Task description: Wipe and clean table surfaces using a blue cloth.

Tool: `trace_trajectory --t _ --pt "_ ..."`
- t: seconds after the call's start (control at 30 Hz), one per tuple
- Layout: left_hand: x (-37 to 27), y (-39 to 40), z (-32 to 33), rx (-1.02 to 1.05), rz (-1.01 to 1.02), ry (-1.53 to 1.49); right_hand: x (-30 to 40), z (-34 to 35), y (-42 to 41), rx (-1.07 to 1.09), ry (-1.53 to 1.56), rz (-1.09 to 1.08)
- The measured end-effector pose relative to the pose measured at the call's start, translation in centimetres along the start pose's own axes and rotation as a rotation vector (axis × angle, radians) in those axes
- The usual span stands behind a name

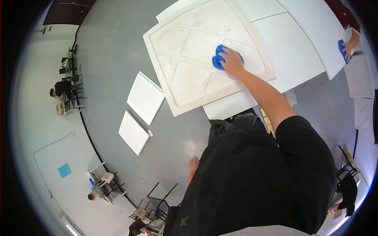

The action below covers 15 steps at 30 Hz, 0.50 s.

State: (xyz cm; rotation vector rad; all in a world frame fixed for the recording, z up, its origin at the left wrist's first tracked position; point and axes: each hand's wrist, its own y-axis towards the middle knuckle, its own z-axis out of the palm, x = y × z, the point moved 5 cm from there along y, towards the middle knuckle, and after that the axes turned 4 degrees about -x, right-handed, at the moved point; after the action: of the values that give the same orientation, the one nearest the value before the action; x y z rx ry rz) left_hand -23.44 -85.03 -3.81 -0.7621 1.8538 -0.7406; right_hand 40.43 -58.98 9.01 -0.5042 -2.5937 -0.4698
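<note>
My right hand (234, 61) presses a crumpled blue cloth (218, 60) against a large off-white panel (189, 98), fingers spread over it. Shallow grooves divide the panel's face into several rounded fields, and faint grey smudges mark it. The panel lies flat on a white table (291, 50), its left side jutting past the table edge over the floor. Low at my side hangs my left hand (194, 163), away from the panel; its fingers are small in view and partly hidden, so I cannot tell whether they are closed.
Two white boards (146, 98) (133, 132) are on the grey floor left of the table. At the far right another person's hand (348, 50) rests on a blue cloth (343, 51). Behind me stands a dark-framed chair (161, 196). Several people sit along the walls.
</note>
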Motion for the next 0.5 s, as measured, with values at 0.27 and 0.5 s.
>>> trace_trajectory --t 0.27,0.5 --pt "-0.9 1.6 -1.2 0.106 0.340 0.615 -3.2 -6.3 -7.3 0.062 0.028 -0.079" --pt "-1.4 2.8 0.1 0.068 0.200 0.529 -6.2 -7.3 -8.8 -0.165 -0.116 0.203"
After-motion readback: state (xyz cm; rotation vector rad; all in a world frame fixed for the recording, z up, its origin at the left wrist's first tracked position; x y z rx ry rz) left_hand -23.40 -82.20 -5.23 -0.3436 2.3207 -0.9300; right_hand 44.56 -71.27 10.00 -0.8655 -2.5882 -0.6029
